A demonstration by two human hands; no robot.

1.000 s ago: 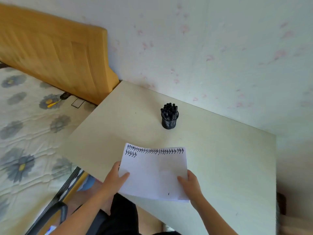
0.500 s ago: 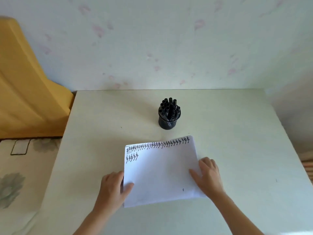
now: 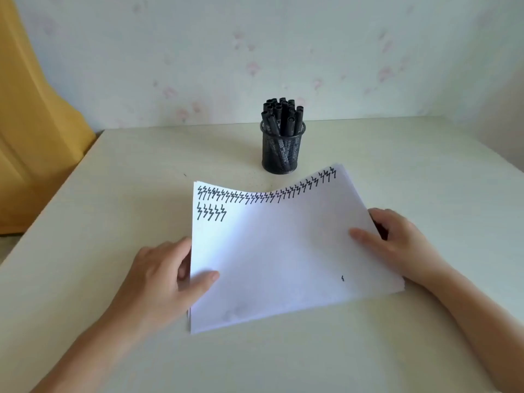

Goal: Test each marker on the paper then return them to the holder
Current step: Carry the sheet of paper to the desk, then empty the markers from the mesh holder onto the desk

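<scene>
A: What stands behind the bench (image 3: 368,143)?
B: A pale wall (image 3: 198,52) with faint pink blotches, meeting the bench's far edge.
A: And at the left?
B: A yellow-orange wooden headboard (image 3: 31,131), blurred. Soft, even light falls throughout.

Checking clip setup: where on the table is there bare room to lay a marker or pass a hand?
Bare table lies right of the holder and paper, and left of them toward the yellow headboard. The near strip between the arms is bare too. It is tight between holder and the paper's far edge. Left hand and right hand grip the paper's sides.
</scene>
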